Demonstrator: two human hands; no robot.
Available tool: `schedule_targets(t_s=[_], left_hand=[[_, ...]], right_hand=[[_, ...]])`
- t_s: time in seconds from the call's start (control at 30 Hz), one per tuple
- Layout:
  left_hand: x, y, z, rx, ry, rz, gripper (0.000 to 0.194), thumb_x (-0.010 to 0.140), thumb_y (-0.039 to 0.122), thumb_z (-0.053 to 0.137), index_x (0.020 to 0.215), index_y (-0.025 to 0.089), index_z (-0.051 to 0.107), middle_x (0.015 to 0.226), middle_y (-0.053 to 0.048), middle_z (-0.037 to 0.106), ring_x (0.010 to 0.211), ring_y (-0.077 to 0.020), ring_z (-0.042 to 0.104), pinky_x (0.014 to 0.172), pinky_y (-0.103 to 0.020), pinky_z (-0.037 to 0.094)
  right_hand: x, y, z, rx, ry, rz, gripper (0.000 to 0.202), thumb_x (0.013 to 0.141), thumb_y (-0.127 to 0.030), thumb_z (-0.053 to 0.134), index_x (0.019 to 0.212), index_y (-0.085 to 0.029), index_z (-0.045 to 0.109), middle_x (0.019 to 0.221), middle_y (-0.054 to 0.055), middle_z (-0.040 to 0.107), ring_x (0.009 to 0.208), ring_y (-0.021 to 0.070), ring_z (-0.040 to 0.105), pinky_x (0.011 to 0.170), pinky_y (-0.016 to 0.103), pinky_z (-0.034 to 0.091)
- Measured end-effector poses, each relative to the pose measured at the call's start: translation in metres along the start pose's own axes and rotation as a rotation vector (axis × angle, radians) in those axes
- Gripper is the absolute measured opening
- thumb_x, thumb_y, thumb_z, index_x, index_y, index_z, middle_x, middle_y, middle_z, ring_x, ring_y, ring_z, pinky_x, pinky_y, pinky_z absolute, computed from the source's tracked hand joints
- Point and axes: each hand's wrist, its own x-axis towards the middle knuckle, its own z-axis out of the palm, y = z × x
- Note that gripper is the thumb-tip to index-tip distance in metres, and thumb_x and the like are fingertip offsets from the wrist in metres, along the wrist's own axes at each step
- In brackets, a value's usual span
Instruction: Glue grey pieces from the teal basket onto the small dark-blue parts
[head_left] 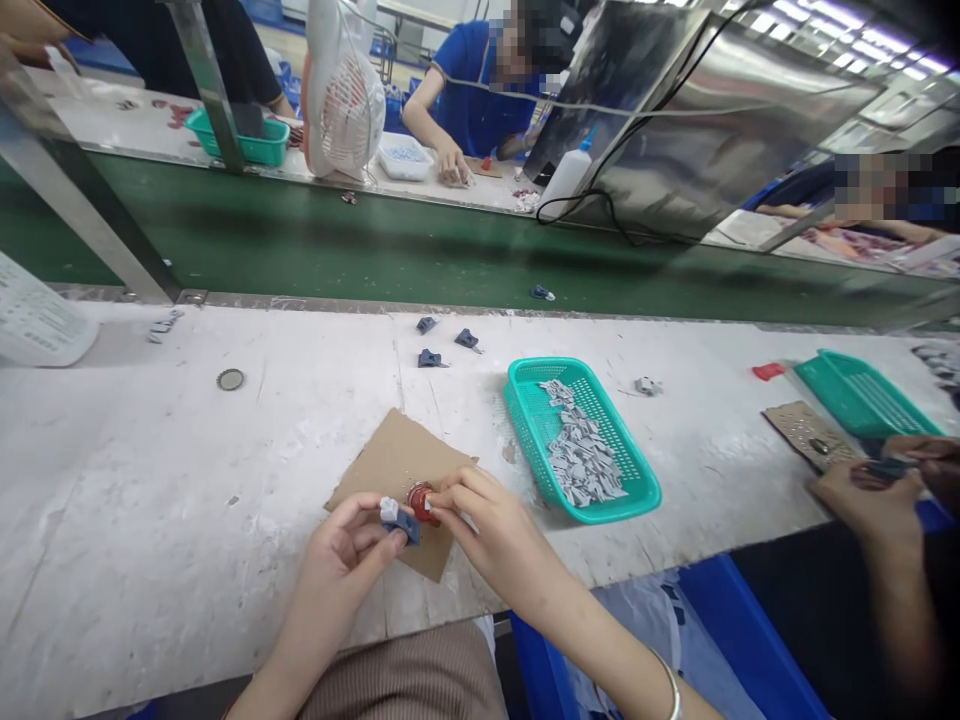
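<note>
My left hand (352, 550) pinches a small dark blue and grey plastic part (401, 522), holding it over the cardboard sheet (390, 450). Close beside it, my right hand (480, 510) has its thumb and fingertips closed on a small light grey piece (428, 505), mostly covered by the fingers. Just behind those fingertips is a small round red container (417, 494) on the cardboard. To the right of my right hand stands a green plastic basket (517, 410) with many small grey pieces (585, 455) in it.
Several dark blue parts (430, 358) and a bottle cap (230, 379) lie on the white table (135, 480). A white bottle (37, 315) stands at left. Beyond is a green belt (360, 245). At right, a co-worker's hands (870, 490) work near another green basket (862, 390).
</note>
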Motion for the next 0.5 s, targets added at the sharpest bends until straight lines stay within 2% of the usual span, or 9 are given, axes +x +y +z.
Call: schedule_targets(t_s=[0.1, 0.2, 0.33, 0.5], left_hand=[[0.001, 0.001, 0.002, -0.002, 0.004, 0.010, 0.021, 0.078, 0.032, 0.076, 0.092, 0.020, 0.068, 0.103, -0.007, 0.074, 0.092, -0.0216, 0.070, 0.082, -0.031, 0.055], [0.004, 0.002, 0.004, 0.009, -0.030, 0.023, 0.019, 0.079, 0.032, 0.076, 0.092, 0.020, 0.069, 0.105, -0.007, 0.075, 0.095, -0.0226, 0.071, 0.086, -0.032, 0.056], [0.008, 0.003, 0.011, -0.003, -0.090, 0.029, 0.022, 0.079, 0.032, 0.076, 0.097, 0.020, 0.069, 0.103, -0.007, 0.076, 0.096, -0.0236, 0.072, 0.087, -0.032, 0.057], [0.009, 0.005, 0.018, -0.021, -0.094, 0.047, 0.023, 0.080, 0.032, 0.076, 0.098, 0.020, 0.069, 0.100, -0.005, 0.077, 0.093, -0.0218, 0.073, 0.086, -0.030, 0.058]], right_hand=[[0.001, 0.000, -0.007, 0.150, 0.009, 0.111, 0.016, 0.094, -0.020, 0.057, 0.088, -0.020, 0.071, 0.087, 0.006, 0.067, 0.084, 0.0193, 0.062, 0.076, 0.034, 0.049], [0.002, -0.001, -0.015, 0.499, 0.030, 0.305, 0.012, 0.087, -0.031, 0.068, 0.085, -0.021, 0.075, 0.087, 0.005, 0.072, 0.084, 0.0187, 0.066, 0.078, 0.034, 0.053], [0.003, -0.007, -0.017, 0.918, 0.039, 0.499, 0.021, 0.074, -0.041, 0.080, 0.081, -0.021, 0.076, 0.088, 0.004, 0.075, 0.081, 0.0177, 0.069, 0.081, 0.034, 0.057], [0.004, -0.017, -0.017, 1.018, 0.046, 0.526, 0.020, 0.071, -0.037, 0.083, 0.080, -0.020, 0.076, 0.088, 0.003, 0.075, 0.081, 0.0159, 0.069, 0.083, 0.032, 0.057]])
